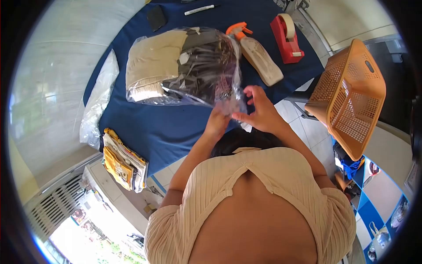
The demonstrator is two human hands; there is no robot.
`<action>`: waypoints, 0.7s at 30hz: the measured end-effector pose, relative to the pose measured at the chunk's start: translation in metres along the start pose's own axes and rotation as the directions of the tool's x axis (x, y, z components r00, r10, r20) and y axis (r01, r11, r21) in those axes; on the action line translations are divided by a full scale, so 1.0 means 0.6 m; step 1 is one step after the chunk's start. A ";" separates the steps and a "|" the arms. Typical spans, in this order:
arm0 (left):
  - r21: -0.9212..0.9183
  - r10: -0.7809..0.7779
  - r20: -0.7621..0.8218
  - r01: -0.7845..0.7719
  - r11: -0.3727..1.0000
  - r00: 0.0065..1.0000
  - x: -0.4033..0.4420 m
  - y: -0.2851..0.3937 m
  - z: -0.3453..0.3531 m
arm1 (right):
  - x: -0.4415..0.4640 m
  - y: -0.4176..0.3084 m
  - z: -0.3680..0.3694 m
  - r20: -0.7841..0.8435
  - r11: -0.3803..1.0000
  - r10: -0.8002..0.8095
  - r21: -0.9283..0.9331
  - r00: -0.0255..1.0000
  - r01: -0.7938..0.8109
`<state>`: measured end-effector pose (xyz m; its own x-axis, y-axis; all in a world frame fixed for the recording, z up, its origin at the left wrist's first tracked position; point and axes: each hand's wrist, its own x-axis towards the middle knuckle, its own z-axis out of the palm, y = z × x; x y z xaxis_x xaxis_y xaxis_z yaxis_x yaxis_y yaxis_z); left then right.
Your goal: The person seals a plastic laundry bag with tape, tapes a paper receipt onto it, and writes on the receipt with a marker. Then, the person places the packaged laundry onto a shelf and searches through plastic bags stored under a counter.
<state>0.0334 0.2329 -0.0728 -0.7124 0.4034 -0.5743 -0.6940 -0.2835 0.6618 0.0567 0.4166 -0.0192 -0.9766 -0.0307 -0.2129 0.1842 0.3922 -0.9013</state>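
Observation:
A clear plastic bag (206,57) packed with folded beige and dark clothes lies on the dark blue cloth of the table (132,119). Its gathered end points toward my body. My left hand (217,121) is closed on that gathered plastic, its fingertips partly hidden by the film. On the other side of the gathered end is my right hand (259,110), thumb and fingers apart, the thumb close to the plastic. Whether the thumb touches the film cannot be made out.
Beyond the bag lie a spray bottle (261,59), a red tape dispenser (288,39), a marker (200,10) and a black object (156,18). Folded clothes (124,160) and plastic wrap (101,99) are at the left edge. An orange basket (351,97) stands right.

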 end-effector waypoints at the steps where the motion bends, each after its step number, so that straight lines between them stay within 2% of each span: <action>1: -0.040 0.022 0.014 -0.022 0.999 1.000 0.009 -0.001 0.018 | 0.001 0.003 0.003 -0.076 0.992 -0.115 -0.061 0.991 0.110; 3: -0.170 0.013 -0.002 -0.013 0.985 1.000 0.016 -0.010 0.033 | 0.007 0.018 0.012 -0.201 0.930 -0.342 -0.210 0.918 0.300; 4: -0.214 0.004 -0.006 -0.006 0.977 1.000 0.012 -0.011 0.043 | 0.010 0.026 0.016 -0.229 0.940 -0.330 -0.170 0.916 0.296; 5: -0.258 -0.002 -0.012 -0.001 0.966 1.000 0.007 -0.013 0.049 | 0.008 0.030 0.016 -0.225 0.911 -0.378 -0.264 0.898 0.317; 6: -0.225 -0.024 0.068 0.039 0.974 0.997 0.000 -0.034 0.026 | 0.002 0.033 0.016 -0.212 0.873 -0.425 -0.354 0.880 0.336; 7: -0.310 -0.044 0.237 0.118 0.943 0.970 -0.006 -0.029 0.022 | -0.003 0.027 0.014 -0.195 0.826 -0.472 -0.439 0.860 0.354; 9: -0.423 -0.038 0.546 0.315 0.850 0.837 -0.017 -0.022 0.012 | -0.018 0.012 0.030 -0.114 0.743 -0.528 -0.542 0.842 0.392; 10: -0.330 -0.089 0.405 0.236 0.914 0.910 -0.024 -0.009 0.035 | -0.029 0.012 0.047 -0.064 0.678 -0.571 -0.600 0.818 0.426; 12: -0.229 -0.154 0.306 0.230 0.946 0.940 -0.023 0.023 0.061 | -0.036 0.000 0.049 0.062 0.538 -0.637 -0.678 0.769 0.500; 13: -0.175 -0.179 0.254 0.227 0.958 0.951 -0.020 0.031 0.065 | -0.040 -0.011 0.040 0.070 0.634 -0.571 -0.595 0.818 0.494; 15: -0.194 -0.180 0.230 0.226 0.955 0.956 -0.010 0.029 0.056 | -0.048 -0.023 0.016 0.115 0.794 -0.440 -0.413 0.891 0.446; 17: -0.168 -0.187 0.142 0.210 0.963 0.972 -0.009 0.030 0.059 | -0.041 -0.010 -0.008 0.111 0.799 -0.549 -0.221 0.828 0.559; 18: -0.222 -0.160 0.169 0.195 0.955 0.973 -0.004 0.019 0.048 | -0.032 0.004 -0.024 0.101 0.784 -0.600 -0.124 0.794 0.608; 19: -0.272 -0.132 0.196 0.183 0.945 0.972 0.006 0.005 0.031 | -0.013 0.027 -0.020 -0.050 0.852 -0.471 0.235 0.881 0.469; 20: -0.323 -0.103 0.223 0.173 0.930 0.969 0.013 -0.009 0.016 | -0.011 0.049 -0.039 0.105 0.865 -0.016 0.499 0.994 -0.039; 21: -0.434 -0.114 0.345 0.266 0.861 0.932 0.014 -0.011 0.022 | 0.008 0.065 -0.041 0.113 0.871 0.154 0.452 0.981 -0.189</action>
<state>0.0333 0.2496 -0.0756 -0.5484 0.7083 -0.4445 -0.8322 -0.5143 0.2073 0.0567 0.4545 -0.0462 -0.9175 -0.0738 -0.3909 0.3957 -0.0684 -0.9158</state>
